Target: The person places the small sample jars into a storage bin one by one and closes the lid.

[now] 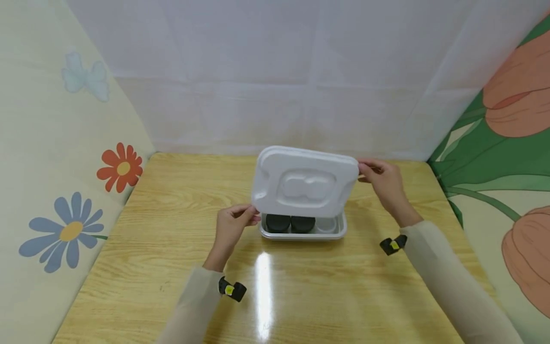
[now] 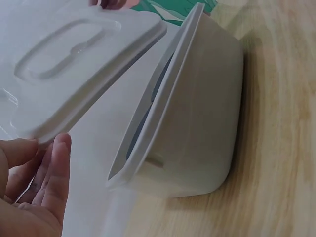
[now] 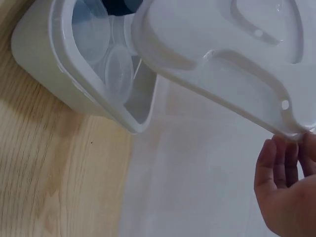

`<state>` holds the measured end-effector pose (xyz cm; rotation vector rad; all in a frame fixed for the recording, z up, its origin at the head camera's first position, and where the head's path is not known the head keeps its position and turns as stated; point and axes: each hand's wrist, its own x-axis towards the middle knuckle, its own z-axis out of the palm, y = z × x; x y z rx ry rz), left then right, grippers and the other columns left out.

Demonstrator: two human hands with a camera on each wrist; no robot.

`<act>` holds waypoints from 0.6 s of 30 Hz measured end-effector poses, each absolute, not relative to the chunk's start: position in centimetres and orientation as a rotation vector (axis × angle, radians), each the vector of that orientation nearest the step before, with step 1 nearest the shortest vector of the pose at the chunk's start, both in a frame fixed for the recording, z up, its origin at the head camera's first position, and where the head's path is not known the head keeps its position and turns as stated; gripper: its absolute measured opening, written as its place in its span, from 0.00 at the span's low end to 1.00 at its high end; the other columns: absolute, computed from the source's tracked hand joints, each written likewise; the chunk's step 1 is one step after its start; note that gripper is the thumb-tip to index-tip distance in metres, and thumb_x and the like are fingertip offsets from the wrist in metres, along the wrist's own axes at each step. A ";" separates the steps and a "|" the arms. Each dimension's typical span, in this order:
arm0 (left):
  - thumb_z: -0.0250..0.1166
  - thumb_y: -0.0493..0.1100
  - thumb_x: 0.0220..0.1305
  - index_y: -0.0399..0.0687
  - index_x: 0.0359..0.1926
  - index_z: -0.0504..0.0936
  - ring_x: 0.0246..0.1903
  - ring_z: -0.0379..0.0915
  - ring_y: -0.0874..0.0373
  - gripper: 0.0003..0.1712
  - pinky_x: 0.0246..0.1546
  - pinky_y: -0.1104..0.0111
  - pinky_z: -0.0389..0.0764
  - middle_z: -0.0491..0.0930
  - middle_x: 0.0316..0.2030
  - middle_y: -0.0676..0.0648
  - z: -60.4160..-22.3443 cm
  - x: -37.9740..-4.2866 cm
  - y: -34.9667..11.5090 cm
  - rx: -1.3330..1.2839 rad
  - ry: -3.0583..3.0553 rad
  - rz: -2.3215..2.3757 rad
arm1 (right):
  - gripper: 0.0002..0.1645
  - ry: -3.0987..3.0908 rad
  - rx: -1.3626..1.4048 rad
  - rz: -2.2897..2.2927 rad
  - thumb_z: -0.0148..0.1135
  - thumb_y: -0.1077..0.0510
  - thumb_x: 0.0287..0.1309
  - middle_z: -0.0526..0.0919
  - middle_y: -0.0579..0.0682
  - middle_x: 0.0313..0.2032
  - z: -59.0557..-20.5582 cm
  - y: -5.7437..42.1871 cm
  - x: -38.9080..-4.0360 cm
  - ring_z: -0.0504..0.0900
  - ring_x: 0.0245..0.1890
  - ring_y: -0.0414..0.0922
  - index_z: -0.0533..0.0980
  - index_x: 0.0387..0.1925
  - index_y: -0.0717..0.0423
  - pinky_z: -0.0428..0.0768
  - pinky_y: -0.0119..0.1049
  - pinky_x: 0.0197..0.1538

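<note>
A white plastic lid (image 1: 306,184) with a moulded recess is held tilted above a white box (image 1: 302,236) on the table. My left hand (image 1: 232,227) pinches the lid's lower left corner between thumb and fingers. The opposite end of the lid, at its right corner, is gripped by my right hand (image 1: 384,184). Two round black lids or containers (image 1: 278,223) show inside the box, with clear round containers (image 3: 118,74) beside them in the right wrist view. The raised lid hides the back of the box.
The box stands on a wood-grain table (image 1: 172,239). A white cloth (image 1: 275,95) hangs behind the table, and flower-printed sheets (image 1: 507,191) flank both sides. Each sleeve carries a small black wrist device (image 1: 232,289).
</note>
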<state>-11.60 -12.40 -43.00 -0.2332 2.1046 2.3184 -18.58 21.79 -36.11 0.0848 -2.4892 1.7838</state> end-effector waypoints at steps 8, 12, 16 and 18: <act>0.61 0.32 0.62 0.22 0.40 0.79 0.21 0.82 0.60 0.12 0.26 0.69 0.83 0.85 0.27 0.36 -43.7 -10.4 -11.7 -0.322 2.089 2.227 | 0.24 -2.520 -0.055 1.950 0.57 0.56 0.65 0.80 0.34 0.32 -38.0 21.0 -21.8 0.81 0.32 0.31 0.73 0.54 0.72 0.81 0.25 0.40; 0.61 0.34 0.62 0.24 0.38 0.81 0.21 0.81 0.59 0.12 0.25 0.69 0.83 0.85 0.26 0.38 -44.0 -10.1 -11.5 -0.396 2.125 2.112 | 0.24 -2.593 -0.132 1.972 0.56 0.58 0.65 0.79 0.36 0.30 -39.3 20.7 -22.6 0.81 0.30 0.30 0.72 0.55 0.73 0.81 0.25 0.40; 0.60 0.34 0.61 0.26 0.36 0.82 0.23 0.82 0.52 0.11 0.26 0.66 0.84 0.84 0.25 0.38 -44.3 -10.0 -11.5 -0.431 2.196 1.996 | 0.23 -2.723 -0.213 1.920 0.53 0.57 0.67 0.81 0.48 0.39 -40.6 20.5 -23.1 0.80 0.32 0.32 0.72 0.56 0.70 0.81 0.29 0.44; 0.60 0.34 0.60 0.27 0.34 0.83 0.23 0.83 0.49 0.10 0.27 0.64 0.84 0.84 0.25 0.38 -44.4 -9.9 -11.5 -0.443 2.236 1.947 | 0.23 -2.791 -0.243 1.889 0.51 0.57 0.68 0.80 0.57 0.47 -41.2 20.4 -23.2 0.80 0.34 0.34 0.72 0.57 0.69 0.81 0.32 0.48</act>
